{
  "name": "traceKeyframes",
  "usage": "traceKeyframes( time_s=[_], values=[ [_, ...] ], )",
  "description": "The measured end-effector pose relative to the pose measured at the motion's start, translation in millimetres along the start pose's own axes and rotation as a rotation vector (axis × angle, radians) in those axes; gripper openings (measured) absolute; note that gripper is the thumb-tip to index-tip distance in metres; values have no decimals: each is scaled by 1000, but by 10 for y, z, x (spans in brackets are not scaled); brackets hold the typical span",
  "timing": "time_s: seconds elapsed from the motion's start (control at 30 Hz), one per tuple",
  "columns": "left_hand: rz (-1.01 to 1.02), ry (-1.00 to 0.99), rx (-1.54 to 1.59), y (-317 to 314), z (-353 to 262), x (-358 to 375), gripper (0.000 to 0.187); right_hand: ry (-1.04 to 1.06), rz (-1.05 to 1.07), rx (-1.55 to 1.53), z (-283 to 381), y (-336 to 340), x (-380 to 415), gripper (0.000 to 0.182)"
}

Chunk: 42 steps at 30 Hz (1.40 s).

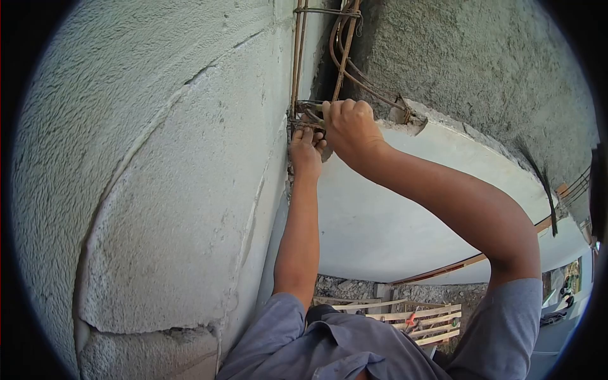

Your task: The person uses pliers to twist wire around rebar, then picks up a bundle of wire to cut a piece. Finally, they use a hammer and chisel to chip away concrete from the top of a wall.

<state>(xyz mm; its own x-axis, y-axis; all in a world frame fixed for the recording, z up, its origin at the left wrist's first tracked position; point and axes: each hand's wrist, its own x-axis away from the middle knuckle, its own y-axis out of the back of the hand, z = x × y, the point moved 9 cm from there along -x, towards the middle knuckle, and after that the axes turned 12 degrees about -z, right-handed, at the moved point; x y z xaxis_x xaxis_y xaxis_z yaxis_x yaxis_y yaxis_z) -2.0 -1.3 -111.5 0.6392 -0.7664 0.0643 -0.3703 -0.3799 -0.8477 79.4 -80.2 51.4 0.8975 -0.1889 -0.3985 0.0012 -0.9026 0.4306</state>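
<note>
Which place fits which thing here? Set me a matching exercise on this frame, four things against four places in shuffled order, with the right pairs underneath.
Things:
1. left hand
2. right hand
3. wooden slats
4. bundle of thin dark strands

Places:
A. near the bottom of the view, with a red item among them
B. the higher of the two hands, at the foot of the rusty bars
C. toward the right edge of the view
D. the lower of the two hands

Pairs: 1-D, 2-B, 3-A, 4-C

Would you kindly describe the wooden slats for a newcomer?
Find the smooth white wall right of centre. Beyond its lower edge, near grey rubble, are pale, parallel wooden slats. The red object on them distinguishes them from the wall's brown strip.
</note>
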Motion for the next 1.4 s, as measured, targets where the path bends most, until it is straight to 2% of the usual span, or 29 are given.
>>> traceKeyframes(
  time_s=[0.07,0.1,0.2,0.3,0.4,0.47,0.6,0.67,0.7,0.77,0.87,0.9,0.97,1.07,1.17,1.2,1.37,1.4],
  values=[
    [43,6,43,-6,-3,28,15,-53,155,-32,52,-92,-92,31],
    [68,-59,-32,-5,-38,39,15,-82,231,-48,66,-143,-137,26],
    [110,-159,-170,-23,-110,97,16,-39,421,-417,131,-133,-282,27],
    [112,-64,-109,-35,-48,98,19,-46,494,-420,112,-193,-223,30],
    [152,64,17,-98,92,47,23,-363,339,-176,-35,-104,-75,26],
    [134,150,145,-105,151,117,26,-196,342,-108,-3,-154,-75,26],
    [14,59,55,-69,52,339,28,10,466,-118,-112,-250,-106,37],
    [-43,-35,51,-109,-92,535,28,24,597,-359,-51,-226,-88,33],
    [-42,4,49,-114,-83,629,32,31,663,-479,-3,-211,-63,31],
    [-37,80,51,-148,-68,782,41,-108,704,-722,-20,-134,18,27],
    [232,458,135,-470,41,959,68,-338,834,-1075,-226,-411,85,26],
    [212,478,114,-472,50,903,76,-431,892,-1192,-320,-507,118,26],
    [163,531,91,-494,140,800,91,-528,878,-1330,-412,-611,209,25],
    [194,436,-150,-473,101,709,97,-609,897,-1504,-402,-708,213,25],
    [212,324,-285,-640,-87,702,91,-653,931,-1565,-406,-708,256,26],
    [159,299,-340,-611,-73,646,81,-667,920,-1584,-375,-680,295,27],
    [183,351,-237,-717,-31,529,65,-769,976,-1922,-314,-775,353,34],
    [193,350,-216,-765,-66,504,61,-779,961,-1892,-345,-778,345,34]
  ],
)
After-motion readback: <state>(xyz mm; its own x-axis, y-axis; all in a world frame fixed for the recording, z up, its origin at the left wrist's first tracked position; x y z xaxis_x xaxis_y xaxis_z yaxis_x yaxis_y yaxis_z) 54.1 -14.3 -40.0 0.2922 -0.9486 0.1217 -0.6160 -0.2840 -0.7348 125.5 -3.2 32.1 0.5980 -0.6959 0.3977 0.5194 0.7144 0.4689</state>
